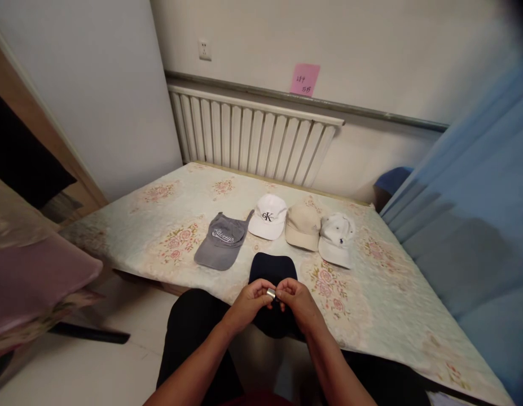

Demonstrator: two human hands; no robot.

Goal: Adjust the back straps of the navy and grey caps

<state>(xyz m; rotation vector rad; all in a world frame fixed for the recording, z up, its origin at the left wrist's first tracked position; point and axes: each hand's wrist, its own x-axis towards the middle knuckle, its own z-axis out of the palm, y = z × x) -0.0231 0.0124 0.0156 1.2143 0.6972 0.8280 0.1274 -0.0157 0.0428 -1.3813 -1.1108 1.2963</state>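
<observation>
A dark navy cap lies at the near edge of the bed, its brim pointing away from me. Over its back part, my left hand pinches a small shiny metal buckle between thumb and fingers. My right hand is closed right beside the buckle, fingertips pinched together; what they hold is too small to make out, perhaps the cap's strap. Beyond lie a grey cap with white lettering, a white cap with a black CK logo, a beige cap and an off-white cap.
The caps rest on a floral bedsheet. Behind the bed are a white radiator and a wall with a pink note. A blue curtain hangs at right. At left stands a chair with a pink cover.
</observation>
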